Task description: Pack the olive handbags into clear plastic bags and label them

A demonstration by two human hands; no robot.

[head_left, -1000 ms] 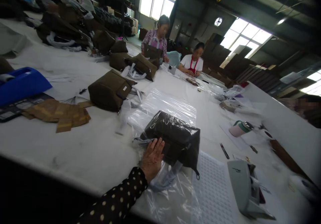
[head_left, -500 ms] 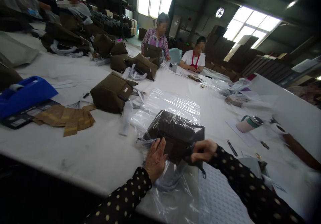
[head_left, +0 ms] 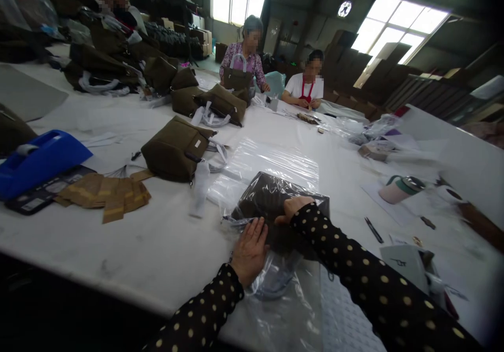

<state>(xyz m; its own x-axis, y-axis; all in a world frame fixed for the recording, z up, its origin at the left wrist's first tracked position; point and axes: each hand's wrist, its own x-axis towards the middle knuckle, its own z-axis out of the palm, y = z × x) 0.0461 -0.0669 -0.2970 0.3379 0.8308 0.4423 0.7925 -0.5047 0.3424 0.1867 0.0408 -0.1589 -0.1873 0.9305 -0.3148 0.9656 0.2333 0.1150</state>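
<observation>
A dark brown handbag (head_left: 268, 186) lies on its side before me, under shiny clear plastic on its far part. My left hand (head_left: 250, 249) rests flat on its near left side with the fingers stretched out. Over the middle of the handbag is my right hand (head_left: 298, 207), its fingers curled in and the thumb pointing left. What those fingers hold, if anything, is hidden. The bag's handles, wrapped in clear film (head_left: 271, 283), stick out toward me. Beyond the handbag lies a stack of clear plastic bags (head_left: 275, 157).
An olive handbag (head_left: 173, 147) stands behind to the left, with several more farther back. Brown paper tags (head_left: 104, 192) and a blue tape dispenser (head_left: 47, 157) are left. A mug (head_left: 401, 189) and tweezers (head_left: 373, 230) lie right. Co-workers (head_left: 244, 60) sit across the table.
My right hand has moved left and away from me, from the handbag's right end to over its middle. My left hand stays pressed on the bag. The view has shifted slightly.
</observation>
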